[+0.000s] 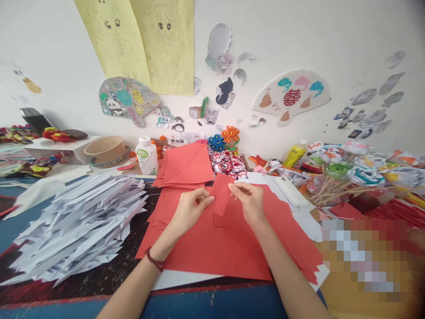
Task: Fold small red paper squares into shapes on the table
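A small folded piece of red paper (pixel 221 191) is held up between my two hands, above large red sheets (pixel 219 252) spread on the table. My left hand (pixel 194 204) pinches its left edge between thumb and fingers. On the other side, my right hand (pixel 247 197) grips its upper right edge with thumb and forefinger. Behind the hands lies a stack of smaller red paper squares (pixel 187 164). White paper shows from beneath the large red sheets.
To the left is a big heap of folded white paper strips (pixel 83 221). A white bottle (pixel 146 156) and a round tan container (pixel 105 149) stand at the back. Paper flowers on sticks (pixel 338 170), a yellow bottle (pixel 295 153) and a white phone-like object (pixel 291 191) lie right.
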`<action>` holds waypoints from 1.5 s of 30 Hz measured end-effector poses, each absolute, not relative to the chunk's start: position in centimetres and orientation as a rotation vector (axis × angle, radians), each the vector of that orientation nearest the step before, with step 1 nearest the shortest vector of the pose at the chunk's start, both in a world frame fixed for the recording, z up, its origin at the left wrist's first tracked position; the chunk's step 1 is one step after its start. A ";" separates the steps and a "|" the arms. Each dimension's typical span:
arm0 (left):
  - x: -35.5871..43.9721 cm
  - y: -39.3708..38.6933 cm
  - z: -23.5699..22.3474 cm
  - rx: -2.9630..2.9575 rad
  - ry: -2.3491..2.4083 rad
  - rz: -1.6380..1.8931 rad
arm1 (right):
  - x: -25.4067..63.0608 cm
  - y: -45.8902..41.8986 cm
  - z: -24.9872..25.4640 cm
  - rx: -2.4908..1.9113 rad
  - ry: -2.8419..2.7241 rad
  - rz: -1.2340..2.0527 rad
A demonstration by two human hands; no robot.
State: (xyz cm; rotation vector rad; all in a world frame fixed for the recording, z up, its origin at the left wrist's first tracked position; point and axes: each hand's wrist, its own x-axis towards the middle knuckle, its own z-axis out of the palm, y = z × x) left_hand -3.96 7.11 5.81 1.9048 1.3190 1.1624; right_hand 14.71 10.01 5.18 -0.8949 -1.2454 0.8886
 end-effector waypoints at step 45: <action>-3.4 7.1 5.5 2.107 1.346 1.066 | 13.7 9.0 5.4 -0.887 -1.874 0.633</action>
